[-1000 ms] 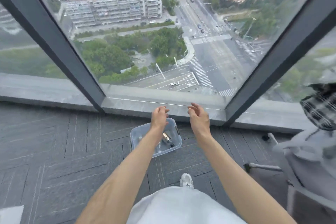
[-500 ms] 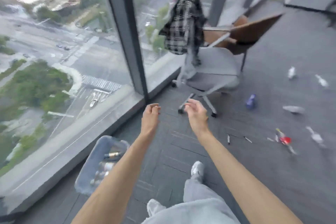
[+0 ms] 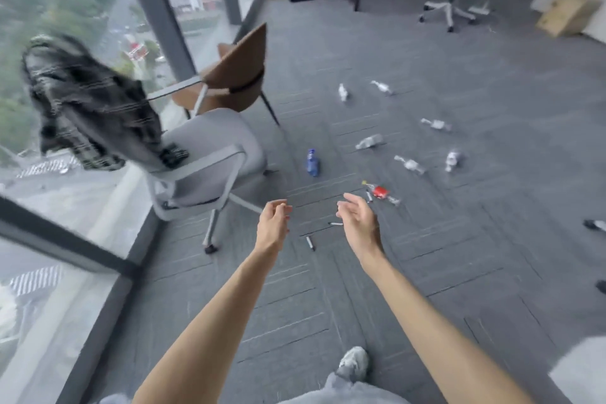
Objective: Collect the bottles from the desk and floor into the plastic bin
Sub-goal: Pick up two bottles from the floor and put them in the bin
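From the head view, the hazard nearest you is underfoot. Two markers (image 3: pixel 310 243) lie loose on the floor (image 3: pixel 492 256) just ahead of your hands, between you and the bottles, and a foot landing on one would likely roll out from under you. The grey chair (image 3: pixel 203 154) splays its castor legs to your left, close enough to catch a shoe if you cut that way.

The bottles look light and partly crushed. A hurried grab could send the blue bottle (image 3: pixel 312 162) or the red-labelled bottle (image 3: pixel 380 192) skidding off. The clear bottles (image 3: pixel 410 164) are scattered well apart beyond them, so an armful gathered in one go may spill. The plastic bin is out of view, so you will be turning blind to find it.

Your left hand (image 3: pixel 273 223) and right hand (image 3: pixel 357 220) are both empty. They are held apart with palms facing, fingers loosely curled, touching nothing.
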`<state>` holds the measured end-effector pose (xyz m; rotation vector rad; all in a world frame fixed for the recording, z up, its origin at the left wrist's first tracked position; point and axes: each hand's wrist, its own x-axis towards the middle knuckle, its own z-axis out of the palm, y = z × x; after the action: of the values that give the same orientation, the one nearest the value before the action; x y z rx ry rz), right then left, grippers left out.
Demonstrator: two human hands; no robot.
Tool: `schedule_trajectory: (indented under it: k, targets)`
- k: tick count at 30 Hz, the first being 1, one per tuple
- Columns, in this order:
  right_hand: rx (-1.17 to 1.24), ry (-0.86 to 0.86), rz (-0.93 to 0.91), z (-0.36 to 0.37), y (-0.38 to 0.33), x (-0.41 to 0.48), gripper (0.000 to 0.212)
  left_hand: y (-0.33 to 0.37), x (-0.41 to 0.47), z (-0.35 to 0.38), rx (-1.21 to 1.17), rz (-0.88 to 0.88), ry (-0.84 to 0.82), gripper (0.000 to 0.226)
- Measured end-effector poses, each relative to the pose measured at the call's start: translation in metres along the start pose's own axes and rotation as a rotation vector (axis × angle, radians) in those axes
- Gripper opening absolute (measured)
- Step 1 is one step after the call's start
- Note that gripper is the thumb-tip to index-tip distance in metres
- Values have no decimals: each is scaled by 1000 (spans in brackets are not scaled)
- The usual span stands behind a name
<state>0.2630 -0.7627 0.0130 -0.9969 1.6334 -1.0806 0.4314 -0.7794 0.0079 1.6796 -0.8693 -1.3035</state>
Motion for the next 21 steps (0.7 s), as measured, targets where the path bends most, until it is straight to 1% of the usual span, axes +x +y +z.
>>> schedule_trajectory:
  k: [4, 8, 10, 15, 21]
  targets:
    - [27, 84, 9, -67, 3, 57, 25, 17, 38, 81, 66, 14, -70, 18]
    - [49, 169, 20, -116, -1, 102, 24, 27, 68, 146, 109, 10, -142, 17]
    - [61, 202, 21, -134, -4, 128, 23, 35, 85, 176, 125, 3, -160, 18]
    - [38, 248, 35, -165, -15, 193, 30, 53, 142, 239, 148, -1, -197, 24]
    - [-14, 339, 106, -210, -21, 301, 31, 88, 237, 337, 206, -20, -287, 25]
